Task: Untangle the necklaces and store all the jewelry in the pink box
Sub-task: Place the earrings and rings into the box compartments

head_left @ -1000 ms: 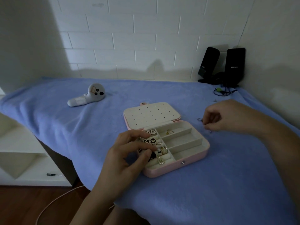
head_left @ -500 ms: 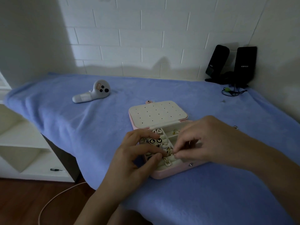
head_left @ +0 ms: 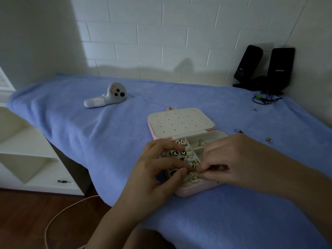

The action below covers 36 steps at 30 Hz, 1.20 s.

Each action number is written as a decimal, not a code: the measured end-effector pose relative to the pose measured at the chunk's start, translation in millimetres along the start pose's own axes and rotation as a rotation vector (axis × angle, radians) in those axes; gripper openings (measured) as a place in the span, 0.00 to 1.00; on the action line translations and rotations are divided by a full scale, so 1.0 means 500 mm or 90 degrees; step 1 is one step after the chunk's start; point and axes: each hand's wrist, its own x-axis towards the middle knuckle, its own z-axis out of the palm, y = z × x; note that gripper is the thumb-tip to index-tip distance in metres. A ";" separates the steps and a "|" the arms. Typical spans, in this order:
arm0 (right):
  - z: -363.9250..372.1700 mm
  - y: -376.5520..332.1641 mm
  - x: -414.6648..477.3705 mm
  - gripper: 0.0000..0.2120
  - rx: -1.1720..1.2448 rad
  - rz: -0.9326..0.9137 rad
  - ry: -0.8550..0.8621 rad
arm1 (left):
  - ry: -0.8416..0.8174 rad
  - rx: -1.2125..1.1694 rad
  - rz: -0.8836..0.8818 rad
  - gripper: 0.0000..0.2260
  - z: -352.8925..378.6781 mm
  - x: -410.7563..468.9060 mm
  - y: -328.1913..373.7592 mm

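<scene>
Covering the whole tabletop is a rumpled blue blanket (head_left: pixel 89 133), and near its front edge sits the pink jewelry box (head_left: pixel 194 192), laid open with its cream lid (head_left: pixel 181 123) flat at twelve o'clock, the lid's lining dotted with rows of small holes. The tray is cream inside with long bare slots on its right side, one holding a small gold item. Its left side is crowded with earrings: black discs with white butterflies (head_left: pixel 178 153), a white triangular pair, and a sparkling rectangular hoop (head_left: pixel 193 178) near the front wall. The left hand (head_left: pixel 152 178) comes in from seven o'clock, fingers curved over the tray's left side and thumb tip close to the forefinger. Whether it grips anything cannot be told. The right hand (head_left: pixel 233 162) reaches from four o'clock, thumb and forefinger pinched together on a tiny gold piece (head_left: pixel 196 170) over the tray's middle. Two black speakers (head_left: pixel 280 69) stand at two o'clock against the wall, and a white VR controller (head_left: pixel 106 97) lies at ten o'clock. A small ring (head_left: pixel 238 130) and another bit of jewelry (head_left: pixel 269 140) rest on the blanket at three o'clock, just beyond the right hand.
</scene>
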 end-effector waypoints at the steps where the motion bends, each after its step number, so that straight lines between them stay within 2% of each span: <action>1: -0.002 0.000 -0.002 0.10 0.013 -0.001 -0.003 | 0.001 0.000 0.002 0.09 0.000 0.000 0.000; 9: -0.003 0.007 -0.002 0.03 0.095 0.054 -0.014 | -0.006 0.012 0.003 0.09 -0.001 -0.001 -0.001; 17: -0.016 0.003 -0.007 0.01 0.140 0.127 -0.045 | -0.017 -0.003 -0.011 0.08 -0.003 0.002 0.004; 19: -0.043 0.016 -0.016 0.02 0.194 0.183 0.004 | -0.017 -0.020 -0.012 0.08 -0.006 0.002 0.008; 22: -0.091 0.071 -0.041 0.03 0.269 0.328 0.112 | -0.027 -0.014 0.012 0.08 -0.003 0.004 0.019; 23: -0.100 0.093 -0.051 0.01 0.249 0.375 0.119 | -0.032 -0.005 0.026 0.07 0.001 0.006 0.022; 27: -0.111 0.163 -0.094 0.04 0.078 0.508 0.103 | -0.046 0.029 0.076 0.07 0.016 0.014 0.027; 30: -0.113 0.192 -0.119 0.06 0.050 0.588 0.044 | -0.051 0.024 0.068 0.07 0.017 0.016 0.025; 36: -0.107 0.201 -0.130 0.10 0.034 0.611 -0.018 | -0.060 0.004 0.049 0.08 0.018 0.016 0.021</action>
